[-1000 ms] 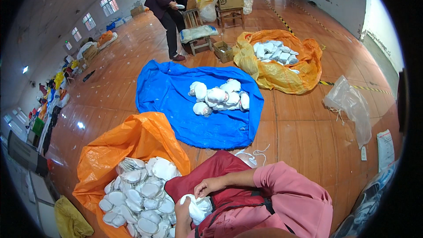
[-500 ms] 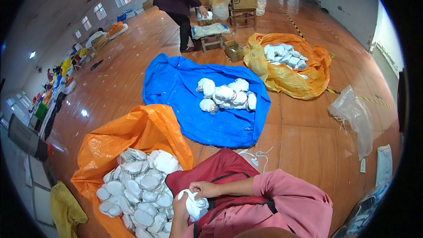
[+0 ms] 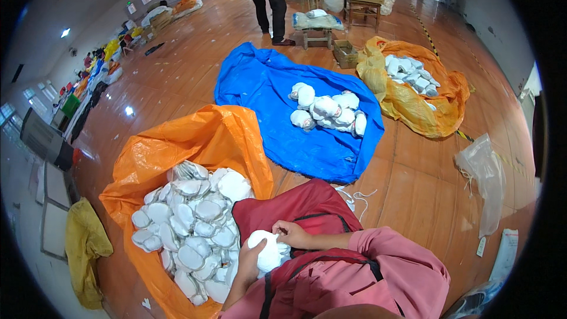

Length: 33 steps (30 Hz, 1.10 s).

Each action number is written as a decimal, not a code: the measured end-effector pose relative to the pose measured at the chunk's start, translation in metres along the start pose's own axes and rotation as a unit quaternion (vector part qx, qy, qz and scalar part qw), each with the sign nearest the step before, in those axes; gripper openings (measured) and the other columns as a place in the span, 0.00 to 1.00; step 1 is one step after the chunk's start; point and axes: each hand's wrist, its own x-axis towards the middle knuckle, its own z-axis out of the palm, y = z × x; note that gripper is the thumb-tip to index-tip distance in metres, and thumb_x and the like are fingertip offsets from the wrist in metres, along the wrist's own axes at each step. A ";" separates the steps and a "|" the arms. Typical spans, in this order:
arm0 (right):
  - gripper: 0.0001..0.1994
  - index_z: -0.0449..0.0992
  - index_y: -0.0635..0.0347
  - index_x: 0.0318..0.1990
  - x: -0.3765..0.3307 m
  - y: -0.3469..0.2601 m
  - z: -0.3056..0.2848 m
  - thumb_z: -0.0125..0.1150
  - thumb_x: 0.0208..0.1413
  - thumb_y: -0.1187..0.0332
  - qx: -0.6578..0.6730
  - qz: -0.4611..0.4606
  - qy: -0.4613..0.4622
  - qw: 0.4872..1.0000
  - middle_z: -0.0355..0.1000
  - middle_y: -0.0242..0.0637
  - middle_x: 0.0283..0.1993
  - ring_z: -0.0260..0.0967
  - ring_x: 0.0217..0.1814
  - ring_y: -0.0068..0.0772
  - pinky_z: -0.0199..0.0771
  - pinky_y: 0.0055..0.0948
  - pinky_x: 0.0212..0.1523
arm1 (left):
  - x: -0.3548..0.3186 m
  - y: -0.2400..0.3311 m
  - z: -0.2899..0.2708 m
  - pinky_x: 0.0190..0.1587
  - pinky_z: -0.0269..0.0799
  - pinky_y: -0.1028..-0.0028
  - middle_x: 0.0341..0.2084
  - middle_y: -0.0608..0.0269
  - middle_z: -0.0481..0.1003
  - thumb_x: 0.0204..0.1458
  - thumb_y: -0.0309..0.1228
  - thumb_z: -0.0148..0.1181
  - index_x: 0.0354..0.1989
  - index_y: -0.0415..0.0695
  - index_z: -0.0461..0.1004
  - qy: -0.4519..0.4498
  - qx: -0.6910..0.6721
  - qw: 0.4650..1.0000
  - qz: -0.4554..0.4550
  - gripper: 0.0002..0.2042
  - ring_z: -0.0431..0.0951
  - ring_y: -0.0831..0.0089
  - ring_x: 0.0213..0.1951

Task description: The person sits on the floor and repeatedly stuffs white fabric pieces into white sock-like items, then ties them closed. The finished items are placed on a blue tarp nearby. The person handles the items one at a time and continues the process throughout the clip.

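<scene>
Over my lap my left hand (image 3: 250,258) grips a stack of white oval fabric pads (image 3: 267,254), its thumb across the top one. Fingers of my right hand (image 3: 292,235) pinch the stack's far right edge; the exact piece between them is hidden. Beside my left forearm lies an orange sack (image 3: 180,127), spread wide around a heap of loose white oval pads (image 3: 192,233). Maroon cloth (image 3: 295,201) covers my lap.
Ahead, a blue sheet (image 3: 254,91) holds several white pad bundles (image 3: 331,112). Beyond it are a yellow-orange sack (image 3: 384,106) of pads, a low stool (image 3: 319,22), a small box (image 3: 345,53) and a standing person (image 3: 269,0). A clear plastic bag (image 3: 484,177) lies right.
My view has shifted, and the top pad in my hands now shows a smooth, round face. The person at the back has straightened up; a white bundle now lies on the stool.
</scene>
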 end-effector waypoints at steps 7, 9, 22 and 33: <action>0.07 0.74 0.61 0.39 -0.001 -0.035 -0.008 0.63 0.52 0.75 -0.093 -0.143 -0.091 0.981 0.68 0.33 0.41 0.67 0.44 0.26 0.66 0.25 0.47 | 0.008 0.003 -0.025 0.44 0.75 0.69 0.40 0.57 0.77 0.52 0.26 0.63 0.51 0.37 0.71 -0.110 -0.053 0.990 -0.074 0.18 0.79 0.67 0.40; 0.06 0.75 0.61 0.39 -0.002 -0.044 -0.014 0.62 0.55 0.73 -0.107 -0.142 -0.127 0.976 0.69 0.34 0.42 0.67 0.46 0.26 0.66 0.26 0.49 | 0.010 -0.001 -0.021 0.42 0.75 0.70 0.39 0.58 0.78 0.53 0.27 0.63 0.50 0.36 0.72 -0.074 -0.037 0.995 -0.048 0.16 0.79 0.68 0.38; 0.08 0.72 0.59 0.40 0.004 -0.027 -0.015 0.64 0.56 0.73 -0.016 0.060 -0.134 0.989 0.67 0.21 0.36 0.62 0.40 0.13 0.66 0.18 0.44 | 0.022 -0.030 -0.013 0.35 0.73 0.75 0.32 0.60 0.79 0.52 0.29 0.64 0.43 0.34 0.78 0.079 0.071 0.989 0.108 0.13 0.78 0.75 0.31; 0.11 0.68 0.59 0.36 0.008 -0.047 0.001 0.67 0.51 0.72 -0.130 -0.085 -0.152 0.976 0.62 0.27 0.32 0.60 0.36 0.18 0.64 0.20 0.39 | 0.016 0.001 -0.023 0.39 0.74 0.76 0.35 0.61 0.80 0.50 0.26 0.65 0.44 0.36 0.78 0.037 0.140 0.980 0.140 0.13 0.78 0.76 0.36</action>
